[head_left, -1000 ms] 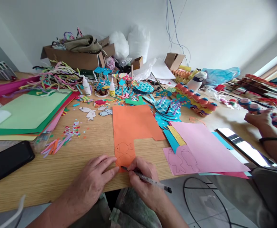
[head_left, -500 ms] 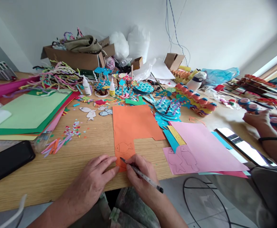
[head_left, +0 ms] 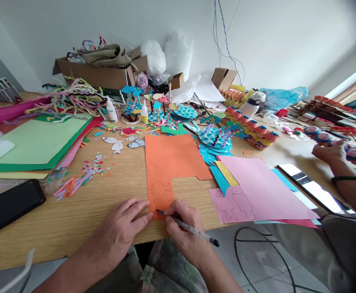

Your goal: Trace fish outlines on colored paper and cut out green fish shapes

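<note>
An orange sheet of paper point(head_left: 174, 156) with a cut-out corner lies in front of me, its narrow strip pointing toward the table edge. On that strip is a drawn fish point(head_left: 159, 188), and a second fish outline lies below it, partly covered by my hands. My right hand point(head_left: 184, 228) grips a clear-barrelled pen point(head_left: 194, 231) with a black end, its tip on the lower outline. My left hand point(head_left: 124, 221) lies with fingers outstretched, fingertips at the strip's left edge. To the right, a pink sheet point(head_left: 260, 187) carries more drawn fish.
White paper fish point(head_left: 113, 144) and paper scraps point(head_left: 94, 165) lie at left, near a black phone point(head_left: 11, 207) and green sheets point(head_left: 43, 140). Glue bottles point(head_left: 111, 110) and blue crafts point(head_left: 213, 138) stand behind. A co-worker's hand point(head_left: 330, 152) holds painted egg-carton cups point(head_left: 355, 154) at right.
My right hand and the pen tip have shifted slightly right and toward me, and more of the lower fish outline shows. My left hand stays put.
</note>
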Motion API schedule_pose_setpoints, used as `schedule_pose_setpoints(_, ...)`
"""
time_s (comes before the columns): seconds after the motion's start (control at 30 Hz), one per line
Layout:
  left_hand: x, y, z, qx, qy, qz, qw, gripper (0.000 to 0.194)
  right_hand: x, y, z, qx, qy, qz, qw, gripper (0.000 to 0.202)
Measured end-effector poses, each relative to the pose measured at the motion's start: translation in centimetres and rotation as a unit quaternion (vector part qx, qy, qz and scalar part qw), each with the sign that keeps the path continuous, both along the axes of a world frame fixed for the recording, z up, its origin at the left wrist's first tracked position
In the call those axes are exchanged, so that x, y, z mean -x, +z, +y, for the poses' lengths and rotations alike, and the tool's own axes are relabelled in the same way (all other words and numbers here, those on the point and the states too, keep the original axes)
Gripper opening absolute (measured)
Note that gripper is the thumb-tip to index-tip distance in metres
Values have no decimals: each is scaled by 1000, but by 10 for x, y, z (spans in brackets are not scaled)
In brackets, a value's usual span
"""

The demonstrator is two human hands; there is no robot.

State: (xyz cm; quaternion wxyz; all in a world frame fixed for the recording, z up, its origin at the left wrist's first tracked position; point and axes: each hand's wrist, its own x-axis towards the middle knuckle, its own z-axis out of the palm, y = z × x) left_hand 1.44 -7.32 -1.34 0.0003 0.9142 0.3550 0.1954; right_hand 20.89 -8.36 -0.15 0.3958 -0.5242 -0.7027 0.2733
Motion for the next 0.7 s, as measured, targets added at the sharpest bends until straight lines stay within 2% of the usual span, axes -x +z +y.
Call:
schedule_pose_setpoints(0.23, 0, -1, -1, -3, 9, 2, 1000, 44, -1, 0, -1, 24, -5, 11, 1000, 11)
schedule_pose_setpoints(0.37, -1, 2, 0, -10, 8, 1, 1000, 44, 2, -1, 0, 10, -25, -2, 1000, 10)
schedule_pose_setpoints(0.7, 0, 2, 0, -6, -2, 1, 1000, 42, 6, -1, 4, -13, -18, -35, 999, 11)
